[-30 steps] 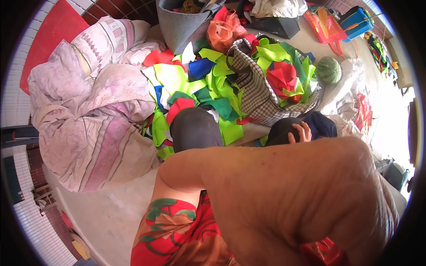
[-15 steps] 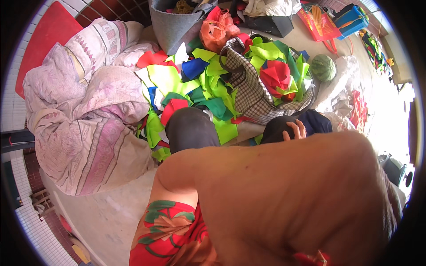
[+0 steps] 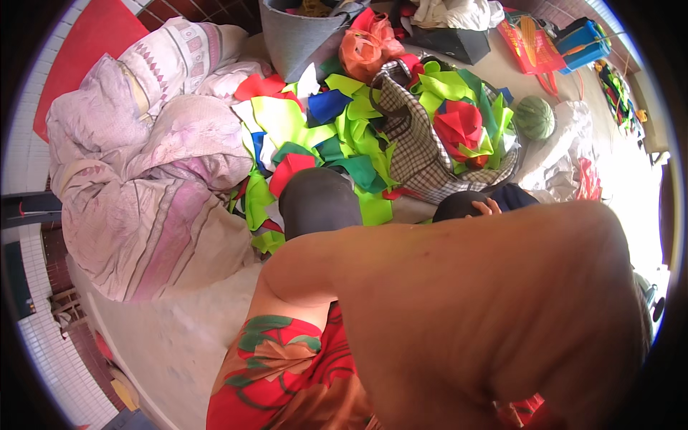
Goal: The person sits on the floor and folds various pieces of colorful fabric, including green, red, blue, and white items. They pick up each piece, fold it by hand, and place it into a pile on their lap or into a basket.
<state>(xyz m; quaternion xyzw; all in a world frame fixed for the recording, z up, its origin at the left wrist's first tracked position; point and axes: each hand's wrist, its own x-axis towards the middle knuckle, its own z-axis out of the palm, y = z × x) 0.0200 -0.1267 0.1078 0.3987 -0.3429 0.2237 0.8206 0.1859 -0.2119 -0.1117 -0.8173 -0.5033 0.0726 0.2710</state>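
Note:
My left arm [image 3: 459, 301], bare and bent, fills the near right of the view very close to the camera. Its upper part comes out of a red flowered garment [image 3: 272, 358]. My left hand [image 3: 598, 287] bends downward at the right, its fingers hidden. Beyond the arm, the fingers of my right hand [image 3: 486, 208] lie over my dark-clad right knee [image 3: 459, 203]; nothing shows in them. My left knee [image 3: 321, 202] wears dark covering. Just past it lies a heap of cloth scraps [image 3: 279, 120], lime, green, red and blue. Behind my right knee stands a checked bag [image 3: 419, 159] full of similar scraps.
Left is a large pale patterned bedding bundle [image 3: 143, 186], beside a red panel [image 3: 82, 61]. A grey felt bin [image 3: 301, 39], an orange plastic bag [image 3: 367, 50] and a black box [image 3: 459, 43] stand behind. Right are a watermelon [image 3: 534, 117], white sheeting [image 3: 566, 143] and a red bag [image 3: 530, 46].
The surroundings have shifted right and slightly upward in the picture. My left arm now hides more of my right hand, which stays at the knee. The scraps and bags look undisturbed.

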